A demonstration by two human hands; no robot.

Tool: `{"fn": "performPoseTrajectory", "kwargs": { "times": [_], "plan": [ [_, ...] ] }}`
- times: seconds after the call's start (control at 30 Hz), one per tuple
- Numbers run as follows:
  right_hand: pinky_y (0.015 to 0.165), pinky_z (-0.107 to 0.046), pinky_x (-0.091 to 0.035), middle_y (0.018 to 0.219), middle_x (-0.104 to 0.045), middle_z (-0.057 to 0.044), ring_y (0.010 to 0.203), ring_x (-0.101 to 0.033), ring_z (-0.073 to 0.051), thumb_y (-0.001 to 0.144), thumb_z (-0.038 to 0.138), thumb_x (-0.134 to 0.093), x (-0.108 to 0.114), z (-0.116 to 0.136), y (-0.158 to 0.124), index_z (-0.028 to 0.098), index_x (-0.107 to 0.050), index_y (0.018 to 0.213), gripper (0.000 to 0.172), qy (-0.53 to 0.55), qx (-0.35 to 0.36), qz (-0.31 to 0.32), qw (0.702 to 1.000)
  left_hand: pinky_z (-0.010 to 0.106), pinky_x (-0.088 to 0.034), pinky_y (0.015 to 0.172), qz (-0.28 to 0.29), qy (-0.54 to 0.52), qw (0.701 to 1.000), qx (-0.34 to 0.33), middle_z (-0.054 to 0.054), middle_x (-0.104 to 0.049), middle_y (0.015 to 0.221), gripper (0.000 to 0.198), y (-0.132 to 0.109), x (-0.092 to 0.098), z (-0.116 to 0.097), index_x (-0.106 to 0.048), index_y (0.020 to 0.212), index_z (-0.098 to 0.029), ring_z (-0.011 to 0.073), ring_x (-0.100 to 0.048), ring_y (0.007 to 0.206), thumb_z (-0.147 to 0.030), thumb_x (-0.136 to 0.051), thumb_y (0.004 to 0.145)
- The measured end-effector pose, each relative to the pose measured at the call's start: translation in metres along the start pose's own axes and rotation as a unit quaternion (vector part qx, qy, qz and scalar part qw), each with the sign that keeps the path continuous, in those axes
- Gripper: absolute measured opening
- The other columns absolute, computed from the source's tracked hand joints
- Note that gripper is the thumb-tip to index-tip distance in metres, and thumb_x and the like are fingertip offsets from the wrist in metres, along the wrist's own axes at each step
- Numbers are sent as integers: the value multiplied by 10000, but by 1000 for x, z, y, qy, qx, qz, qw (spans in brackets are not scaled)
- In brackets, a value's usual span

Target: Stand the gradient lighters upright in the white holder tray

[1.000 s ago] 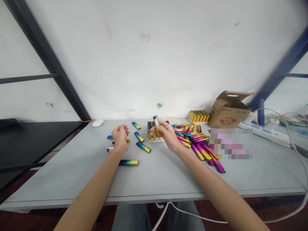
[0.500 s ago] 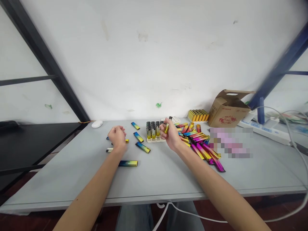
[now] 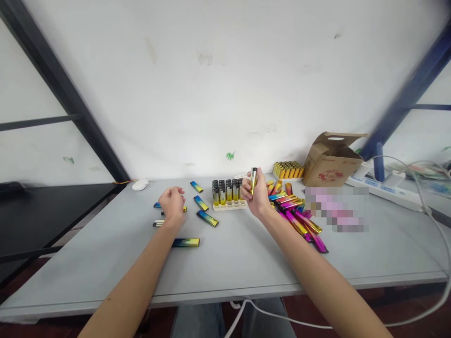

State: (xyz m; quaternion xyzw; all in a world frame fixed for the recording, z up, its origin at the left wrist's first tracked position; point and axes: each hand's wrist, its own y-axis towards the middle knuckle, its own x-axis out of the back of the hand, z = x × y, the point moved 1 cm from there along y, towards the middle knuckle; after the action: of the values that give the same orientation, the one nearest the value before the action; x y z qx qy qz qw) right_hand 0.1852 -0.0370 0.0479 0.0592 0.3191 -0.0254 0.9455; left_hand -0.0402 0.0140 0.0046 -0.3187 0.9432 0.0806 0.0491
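Note:
My right hand (image 3: 259, 199) grips a lighter (image 3: 253, 180) with a dark-and-silver top and yellowish body, held upright at the right end of a white rack (image 3: 230, 206). Rows of similar black-topped lighters (image 3: 225, 190) stand in that rack. My left hand (image 3: 172, 204) is closed, fingers curled in; whatever they hold is hidden. Under and around it lie slim shiny blue-yellow lighter-shaped pieces, one below the wrist (image 3: 188, 242) and others to its right (image 3: 207, 218). A pale, dark-edged piece (image 3: 158, 223) lies partly behind my left wrist.
A heap of shiny pink, gold and red pieces (image 3: 299, 220) lies right of my right hand. Behind it stand a block of yellow lighters (image 3: 289, 170) and an open cardboard box (image 3: 327, 164). A power strip (image 3: 391, 190), a white cable and a white round device (image 3: 140, 184) are also there.
My right hand has shifted slightly right, and the lighter in it has turned from leaning to nearly upright. More of the rack shows. My left hand stays closed in about the same place.

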Motion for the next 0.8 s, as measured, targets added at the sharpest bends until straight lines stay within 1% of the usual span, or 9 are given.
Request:
{"fn": "performPoseTrajectory", "kwargs": {
  "times": [0.07,0.13,0.23,0.3,0.37,0.43,0.53,0.67,0.8],
  "plan": [
    [385,-204,-185,499,-299,119,357,-182,-61,865,626,-459,0,1,0,251,-370,799,392,-4,-1,7,1000,211,-296,402,1,-1,1000,2,-21,-541,617,105,0,0,0,-541,633,-181,71,-413,411,-233,-455,601],
    [411,-206,-264,529,-373,106,382,-296,-67,850,616,-504,0,1,2,246,-400,815,386,-15,8,3,1000,210,-293,401,3,-1,1000,3,-20,-539,613,105,0,0,-1,-539,632,-181,72,-412,409,-237,-457,600],
    [492,-222,-373,620,-508,65,507,-489,-98,819,638,-558,2,-1,5,239,-450,866,416,-45,20,12,999,210,-296,404,5,-1,1000,4,-19,-536,611,102,-1,-1,-1,-541,631,-181,73,-414,411,-232,-460,598],
    [531,-232,-405,657,-548,51,561,-539,-115,810,656,-569,3,-3,6,242,-462,900,436,-63,7,38,997,210,-296,405,8,-1,1000,3,-18,-539,615,96,-1,-1,-1,-541,627,-183,74,-416,415,-224,-460,596],
    [513,-233,-393,661,-549,54,546,-531,-120,805,675,-563,4,-4,6,252,-457,922,452,-73,-24,65,995,209,-288,403,12,-3,1000,1,-16,-543,617,90,-1,0,-1,-538,618,-185,74,-413,418,-218,-458,593],
    [466,-219,-335,645,-522,58,507,-481,-112,803,700,-541,3,-4,4,256,-459,917,466,-73,-68,94,991,209,-278,401,15,-6,1000,-1,-15,-544,616,87,-2,0,-1,-536,610,-185,73,-407,421,-214,-457,590],
    [442,-206,-265,586,-407,62,474,-377,-97,804,732,-488,0,-1,-2,231,-486,834,501,-58,-128,142,980,207,-273,404,17,-11,1000,1,-13,-544,613,93,-3,0,-1,-540,600,-183,72,-404,428,-210,-453,579],
    [441,-204,-252,577,-298,53,481,-305,-93,827,709,-400,-2,0,-5,214,-400,661,522,-23,-152,145,977,208,-270,404,22,-14,1000,5,-13,-545,609,102,-4,-1,-3,-544,598,-183,73,-401,428,-210,-450,571],
    [419,-194,-199,602,-278,42,488,-282,-96,862,572,-330,0,-3,-3,218,-334,635,420,3,-163,149,975,206,-268,401,26,-12,1000,10,-14,-545,608,92,-6,-2,-4,-540,603,-180,70,-398,420,-206,-456,576]
  ]
}}
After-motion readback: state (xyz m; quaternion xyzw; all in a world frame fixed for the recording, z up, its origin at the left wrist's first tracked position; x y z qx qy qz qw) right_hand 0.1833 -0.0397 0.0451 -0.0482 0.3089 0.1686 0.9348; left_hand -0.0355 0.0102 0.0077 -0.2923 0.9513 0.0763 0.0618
